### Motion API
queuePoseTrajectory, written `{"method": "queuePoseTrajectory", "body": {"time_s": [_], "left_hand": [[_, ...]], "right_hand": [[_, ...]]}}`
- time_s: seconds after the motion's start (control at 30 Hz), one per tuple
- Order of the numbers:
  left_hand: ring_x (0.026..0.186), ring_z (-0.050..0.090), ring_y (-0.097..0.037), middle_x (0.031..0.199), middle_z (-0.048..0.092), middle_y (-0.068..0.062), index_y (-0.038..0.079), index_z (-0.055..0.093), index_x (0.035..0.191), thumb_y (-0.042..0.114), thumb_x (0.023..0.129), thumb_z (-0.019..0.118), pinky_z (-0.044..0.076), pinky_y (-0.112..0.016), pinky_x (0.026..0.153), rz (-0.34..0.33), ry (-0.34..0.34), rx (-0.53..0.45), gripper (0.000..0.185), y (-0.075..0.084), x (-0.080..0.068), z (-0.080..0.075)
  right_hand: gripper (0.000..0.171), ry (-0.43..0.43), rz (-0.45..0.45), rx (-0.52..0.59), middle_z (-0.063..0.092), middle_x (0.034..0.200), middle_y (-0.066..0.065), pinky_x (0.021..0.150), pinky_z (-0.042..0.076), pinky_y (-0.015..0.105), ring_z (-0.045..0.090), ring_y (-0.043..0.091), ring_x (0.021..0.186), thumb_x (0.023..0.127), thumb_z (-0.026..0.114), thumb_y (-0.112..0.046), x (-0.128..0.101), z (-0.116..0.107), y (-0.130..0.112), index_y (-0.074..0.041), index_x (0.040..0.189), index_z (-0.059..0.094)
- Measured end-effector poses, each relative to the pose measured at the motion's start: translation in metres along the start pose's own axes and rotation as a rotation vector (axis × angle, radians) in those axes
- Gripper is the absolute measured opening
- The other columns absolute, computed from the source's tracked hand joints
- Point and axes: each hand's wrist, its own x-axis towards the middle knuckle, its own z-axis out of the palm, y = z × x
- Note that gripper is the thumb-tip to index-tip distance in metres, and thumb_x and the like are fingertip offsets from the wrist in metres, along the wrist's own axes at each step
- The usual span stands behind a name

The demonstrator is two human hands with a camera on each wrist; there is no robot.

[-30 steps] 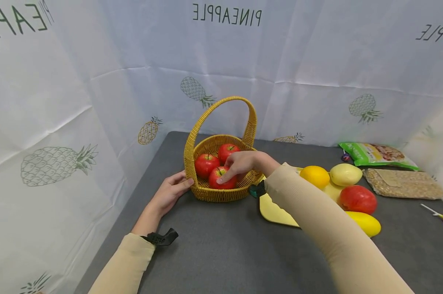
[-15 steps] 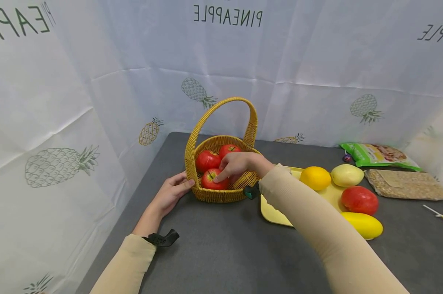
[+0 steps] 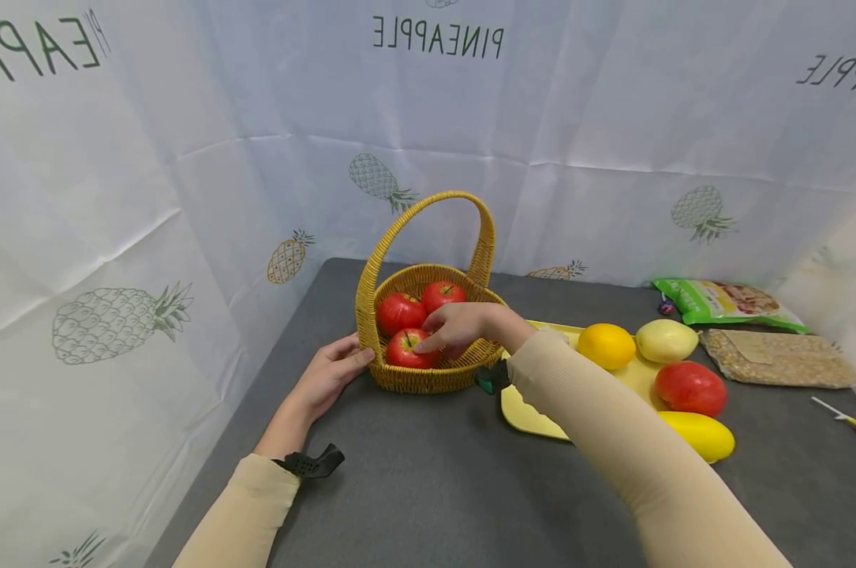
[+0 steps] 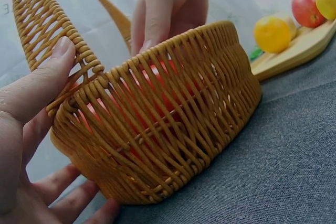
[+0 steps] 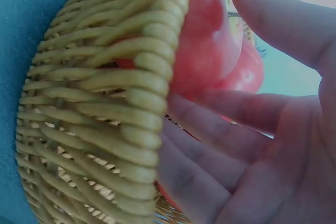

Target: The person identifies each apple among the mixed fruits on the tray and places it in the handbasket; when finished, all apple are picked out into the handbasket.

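The left hand (image 3: 330,372) grips the wicker basket (image 3: 428,382) at one end; the right hand (image 3: 465,322) pinches the front red apple (image 3: 402,352) inside. Nestling it gently against the rear apples (image 3: 401,313) should work best.

A yellow-brown woven basket (image 3: 416,383) with a tall arched handle is set upright on the dark tabletop (image 3: 413,473) and is gripped at the handle's left base by the left hand (image 3: 328,375). Three glossy red apples are contained in it. The front apple (image 3: 402,352), stem up and yellowish around it, is held by the right hand (image 3: 459,326); the left apple (image 3: 400,312) and the rear apple (image 3: 442,294) are placed behind it.
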Motion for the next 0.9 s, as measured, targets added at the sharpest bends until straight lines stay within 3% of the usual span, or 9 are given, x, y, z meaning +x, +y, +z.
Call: {"method": "queuePoseTrajectory", "body": {"time_s": [0.1, 0.27, 0.37, 0.63, 0.9], "left_hand": [[0.123, 0.056, -0.014, 0.157, 0.037, -0.026, -0.013, 0.053, 0.136, 0.011, 0.103, 0.064, 0.049, -0.028, 0.102, 0.001, 0.005, 0.001, 0.043, 0.0, -0.001, 0.0], [0.124, 0.057, -0.013, 0.155, 0.04, -0.026, -0.014, 0.049, 0.14, 0.013, 0.103, 0.065, 0.048, -0.027, 0.102, -0.01, 0.007, 0.009, 0.049, -0.001, 0.001, 0.001], [0.123, 0.058, -0.013, 0.153, 0.043, -0.027, -0.014, 0.048, 0.142, 0.014, 0.103, 0.064, 0.047, -0.027, 0.103, -0.012, 0.007, 0.014, 0.051, -0.001, 0.002, 0.001], [0.121, 0.059, -0.014, 0.149, 0.045, -0.029, -0.013, 0.051, 0.14, 0.014, 0.102, 0.065, 0.048, -0.027, 0.102, -0.002, 0.011, 0.018, 0.049, 0.001, 0.001, 0.001], [0.119, 0.059, -0.013, 0.144, 0.05, -0.027, -0.013, 0.049, 0.141, 0.015, 0.103, 0.064, 0.049, -0.027, 0.101, -0.017, 0.021, 0.032, 0.049, 0.004, -0.001, 0.004]], "right_hand": [[0.067, 0.05, -0.033, -0.05, 0.054, 0.138, 0.01, 0.096, 0.054, 0.037, 0.059, 0.024, 0.116, 0.097, 0.071, -0.038, -0.002, 0.005, -0.001, 0.0, 0.148, 0.049], [0.074, 0.16, -0.053, -0.283, 0.054, 0.14, 0.008, 0.107, 0.044, 0.045, 0.05, 0.026, 0.126, 0.094, 0.07, -0.05, -0.01, 0.014, -0.007, -0.005, 0.149, 0.049], [0.075, 0.201, -0.058, -0.345, 0.054, 0.141, 0.006, 0.109, 0.041, 0.048, 0.049, 0.026, 0.128, 0.094, 0.069, -0.053, -0.015, 0.017, -0.009, -0.007, 0.149, 0.049], [0.071, 0.256, -0.134, -0.269, 0.054, 0.146, 0.007, 0.109, 0.043, 0.046, 0.052, 0.026, 0.132, 0.095, 0.069, -0.051, -0.036, 0.023, 0.003, -0.007, 0.148, 0.05], [0.061, 0.346, -0.237, -0.073, 0.054, 0.146, 0.01, 0.099, 0.051, 0.043, 0.063, 0.023, 0.12, 0.096, 0.071, -0.044, -0.062, 0.031, 0.02, -0.012, 0.145, 0.053]]}}
